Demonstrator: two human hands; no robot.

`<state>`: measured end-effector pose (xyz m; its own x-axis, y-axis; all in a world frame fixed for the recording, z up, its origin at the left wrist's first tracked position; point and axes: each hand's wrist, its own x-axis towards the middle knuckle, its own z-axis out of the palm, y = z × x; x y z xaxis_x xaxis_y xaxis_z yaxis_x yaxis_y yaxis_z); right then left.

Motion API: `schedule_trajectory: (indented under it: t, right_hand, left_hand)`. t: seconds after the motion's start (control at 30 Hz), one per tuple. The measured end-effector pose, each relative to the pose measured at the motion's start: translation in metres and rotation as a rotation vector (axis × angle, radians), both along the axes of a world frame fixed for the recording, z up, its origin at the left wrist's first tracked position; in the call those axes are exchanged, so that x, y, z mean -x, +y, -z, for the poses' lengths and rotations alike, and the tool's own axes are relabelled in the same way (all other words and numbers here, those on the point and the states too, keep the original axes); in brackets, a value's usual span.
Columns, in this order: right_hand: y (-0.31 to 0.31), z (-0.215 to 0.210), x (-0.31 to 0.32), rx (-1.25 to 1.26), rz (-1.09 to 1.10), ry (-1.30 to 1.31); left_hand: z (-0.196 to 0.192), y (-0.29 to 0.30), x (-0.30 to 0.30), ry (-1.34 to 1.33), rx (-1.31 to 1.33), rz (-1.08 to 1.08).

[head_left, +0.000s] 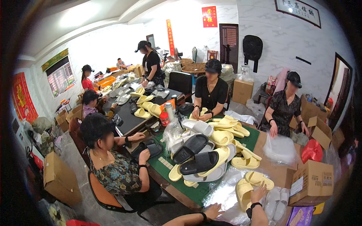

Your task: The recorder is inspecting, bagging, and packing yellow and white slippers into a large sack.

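Observation:
My left hand (213, 211) rests at the near table edge by a sheet of clear plastic (222, 192), fingers stretched out and holding nothing. To its right, my right hand (258, 193) reaches over a yellow slipper (244, 191), fingers extended; whether it touches the slipper is hard to tell. Just beyond those fingertips lies a second yellow slipper (260, 179). A pair of light grey slippers (277, 203) sits right of my right hand. Farther in, a big heap of yellow, grey and black slippers (200, 160) covers the green mat (166, 165).
A cardboard box (312, 183) borders my right side. At left, a co-worker (117, 162) handles a black slipper (149, 148). Across the table another (211, 90) has both hands on a slipper. A third (284, 109), at right, handles clear plastic bags (279, 148).

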<state>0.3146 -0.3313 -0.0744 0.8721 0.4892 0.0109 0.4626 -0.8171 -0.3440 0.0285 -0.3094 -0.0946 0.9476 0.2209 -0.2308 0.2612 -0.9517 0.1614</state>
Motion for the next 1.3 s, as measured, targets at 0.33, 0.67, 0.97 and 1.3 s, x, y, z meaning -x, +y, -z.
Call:
schedule_trajectory:
  t: [0.33, 0.67, 0.97, 1.3]
  right_hand:
    - [0.013, 0.004, -0.024, -0.065, -0.13, 0.195]
    - [0.015, -0.01, 0.003, -0.74, -0.162, 0.109]
    - [-0.044, -0.058, 0.114, -0.602, 0.02, 0.048]
    - [-0.068, 0.009, 0.102, -0.521, -0.488, 0.332]
  left_hand:
    - [-0.005, -0.005, 0.007, -0.091, -0.022, -0.018]
    - [0.017, -0.001, 0.005, -0.029, -0.08, 0.047]
    - [0.031, 0.008, -0.005, -0.332, -0.085, 0.022]
    - [-0.031, 0.05, -0.004, 0.187, 0.136, 0.303]
